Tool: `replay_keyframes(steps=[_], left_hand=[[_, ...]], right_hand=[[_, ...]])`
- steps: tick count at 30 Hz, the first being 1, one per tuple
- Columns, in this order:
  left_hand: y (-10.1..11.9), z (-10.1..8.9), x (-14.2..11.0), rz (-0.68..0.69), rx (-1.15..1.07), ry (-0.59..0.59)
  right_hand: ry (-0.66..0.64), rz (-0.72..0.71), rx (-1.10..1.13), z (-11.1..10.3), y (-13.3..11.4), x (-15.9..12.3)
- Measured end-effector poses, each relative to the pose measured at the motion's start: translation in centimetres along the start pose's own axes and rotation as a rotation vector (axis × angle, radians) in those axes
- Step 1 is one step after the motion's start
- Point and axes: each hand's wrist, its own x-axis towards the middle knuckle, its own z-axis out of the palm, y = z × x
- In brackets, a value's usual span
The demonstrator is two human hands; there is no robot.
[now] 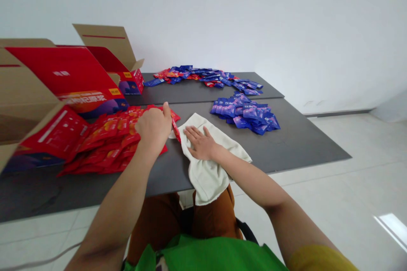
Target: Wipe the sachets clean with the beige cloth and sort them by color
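Observation:
My left hand (154,129) is closed, thumb uppermost, on a red sachet (176,130) that sticks out to its right, tilted on edge beside the cloth. Most of the grip is hidden behind the back of the hand. My right hand (201,143) lies flat with fingers stretched out on a white cloth (208,178). That cloth is spread and wrinkled, and its near end hangs over the table's front edge. A large pile of red sachets (110,144) lies to the left, next to and partly behind my left hand.
An open red carton (73,76) stands at the left, with another open carton (136,80) behind it. Blue sachets (248,114) are heaped at the right. Mixed red and blue sachets (206,75) line the back of the dark table (305,148), near the wall.

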Motion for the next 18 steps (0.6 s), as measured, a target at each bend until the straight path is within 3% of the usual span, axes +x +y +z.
replay_keyframes(steps=[4, 7, 11, 15, 18], left_hand=[[1.3, 0.9, 0.3, 0.107, -0.013, -0.251], [2.7, 2.4, -1.1, 0.193, 0.046, -0.421], [4.4, 4.6, -4.6, 0.324, 0.155, -0.410], [5.1, 5.6, -6.7, 0.271, 0.180, -0.410], [4.6, 5.1, -7.2, 0.248, 0.177, -0.406]], right_hand=[[0.007, 0.000, 0.005, 0.0, -0.1, 0.1], [-0.042, 0.014, -0.016, -0.3, 0.0, 0.3], [-0.108, 0.017, -0.038, -0.8, 0.3, 0.4], [-0.143, 0.000, -0.080, -1.0, 0.5, 0.3], [-0.139, 0.015, -0.086, -0.9, 0.6, 0.5]])
